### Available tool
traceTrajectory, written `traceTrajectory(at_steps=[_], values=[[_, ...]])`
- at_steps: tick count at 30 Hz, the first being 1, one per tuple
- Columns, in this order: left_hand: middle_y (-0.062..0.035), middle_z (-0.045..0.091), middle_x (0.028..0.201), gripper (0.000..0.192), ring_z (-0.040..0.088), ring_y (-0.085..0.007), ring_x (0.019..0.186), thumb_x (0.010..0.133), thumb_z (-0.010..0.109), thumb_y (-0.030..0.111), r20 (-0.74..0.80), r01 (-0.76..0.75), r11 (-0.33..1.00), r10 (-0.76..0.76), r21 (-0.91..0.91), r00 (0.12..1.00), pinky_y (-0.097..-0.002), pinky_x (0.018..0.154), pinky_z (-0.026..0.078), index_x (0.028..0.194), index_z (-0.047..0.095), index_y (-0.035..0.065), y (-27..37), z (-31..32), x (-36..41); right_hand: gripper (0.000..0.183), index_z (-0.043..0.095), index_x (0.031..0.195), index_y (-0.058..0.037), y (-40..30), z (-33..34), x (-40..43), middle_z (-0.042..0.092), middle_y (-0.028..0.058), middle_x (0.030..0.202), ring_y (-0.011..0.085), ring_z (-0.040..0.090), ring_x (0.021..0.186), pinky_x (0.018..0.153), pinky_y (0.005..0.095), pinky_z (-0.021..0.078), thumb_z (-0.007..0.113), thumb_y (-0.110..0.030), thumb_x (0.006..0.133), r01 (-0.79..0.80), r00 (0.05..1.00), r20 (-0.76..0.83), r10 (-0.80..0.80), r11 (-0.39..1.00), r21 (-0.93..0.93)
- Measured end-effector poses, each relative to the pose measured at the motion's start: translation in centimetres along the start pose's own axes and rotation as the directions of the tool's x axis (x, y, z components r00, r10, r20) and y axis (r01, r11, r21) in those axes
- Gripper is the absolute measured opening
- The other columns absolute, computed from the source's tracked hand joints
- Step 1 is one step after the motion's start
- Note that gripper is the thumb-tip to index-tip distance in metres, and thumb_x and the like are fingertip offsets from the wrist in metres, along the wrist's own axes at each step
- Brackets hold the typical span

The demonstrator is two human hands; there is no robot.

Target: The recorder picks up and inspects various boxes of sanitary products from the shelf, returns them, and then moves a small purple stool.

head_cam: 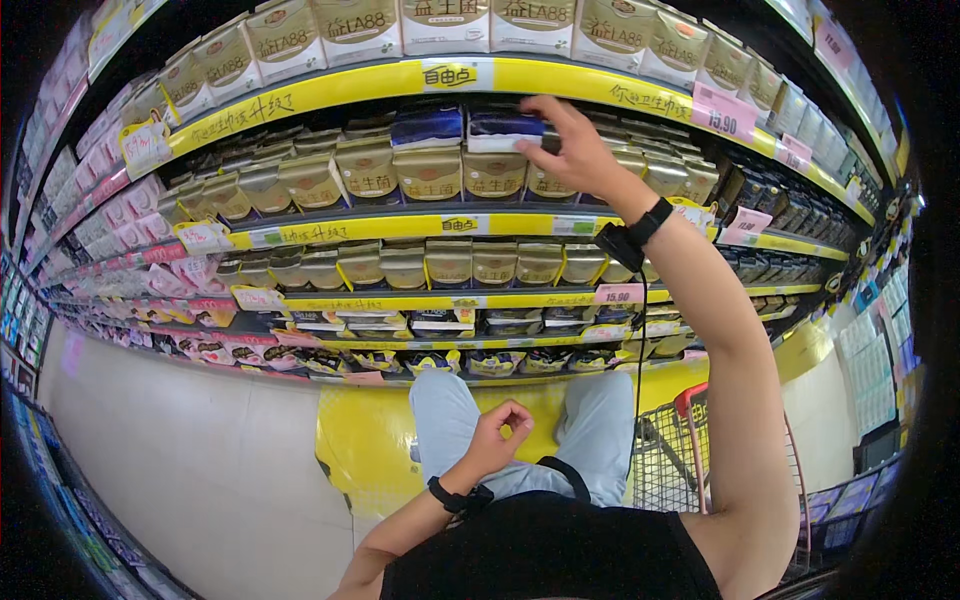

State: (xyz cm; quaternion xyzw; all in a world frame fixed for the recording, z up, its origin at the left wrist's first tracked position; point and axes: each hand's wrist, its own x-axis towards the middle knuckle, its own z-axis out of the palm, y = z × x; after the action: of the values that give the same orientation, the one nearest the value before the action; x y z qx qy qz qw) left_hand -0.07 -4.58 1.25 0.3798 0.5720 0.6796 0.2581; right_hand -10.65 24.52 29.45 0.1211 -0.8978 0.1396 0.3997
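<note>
My right hand (570,146) reaches up to the shelf, its fingers slightly blurred. Thumb and fingers are spread at the right edge of a blue and white soft pack (504,133); whether they grip it cannot be told. This pack lies on top of upright gold packs (493,176). Beside it on the left is another blue and white pack (427,129). Low over my lap, my left hand (501,435) is curled with thumb and index finger forming a ring, and nothing is in it.
A yellow shelf edge (540,73) runs just above my right hand, under a row of gold and white packs (450,26). Lower shelves hold more packs (450,262). A wire shopping cart (664,457) stands at my right. A black cable (641,337) hangs from my right wrist.
</note>
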Motion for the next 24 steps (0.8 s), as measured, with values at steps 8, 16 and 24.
traceTrajectory(at_steps=[8,16,24], values=[[-0.004,0.061,0.079,0.01,0.054,-0.0117,0.072,0.086,0.064,0.009,0.062,0.024,0.999,-0.026,0.034,0.998,-0.0262,0.069,0.045,0.089,0.058,0.0012,0.0,0.7,-0.4,0.045,0.055,0.12,-0.0085,0.4,1.0,0.3,0.058,0.0184,0.112,0.0376,0.055,0.103,0.086,0.0449,0.0467,0.067,-0.033,0.085,0.006,0.998,-0.053,-0.017,0.981,-0.196],[-0.0035,0.06,0.079,0.01,0.055,-0.0107,0.074,0.088,0.063,0.009,0.122,-0.011,0.991,-0.005,0.132,0.993,-0.0264,0.07,0.046,0.088,0.057,0.0015,1.4,1.1,-0.5,0.056,0.052,0.126,-0.0064,0.3,1.2,-0.4,0.056,0.0182,0.117,0.0369,0.052,0.11,0.094,0.0445,0.0436,0.07,-0.034,0.08,-0.053,0.993,-0.12,0.02,0.959,-0.277],[-0.0063,0.061,0.076,0.008,0.058,-0.0146,0.071,0.083,0.065,0.005,0.099,0.033,0.989,-0.048,0.146,0.994,-0.0272,0.068,0.046,0.086,0.058,0.0004,0.5,2.0,-0.8,0.07,0.043,0.132,-0.0063,-5.8,-7.1,-10.7,0.024,0.0261,0.14,0.0451,0.023,0.129,0.108,0.0512,0.0229,0.075,-0.033,0.075,-0.139,0.99,-0.065,0.125,0.927,-0.349]])
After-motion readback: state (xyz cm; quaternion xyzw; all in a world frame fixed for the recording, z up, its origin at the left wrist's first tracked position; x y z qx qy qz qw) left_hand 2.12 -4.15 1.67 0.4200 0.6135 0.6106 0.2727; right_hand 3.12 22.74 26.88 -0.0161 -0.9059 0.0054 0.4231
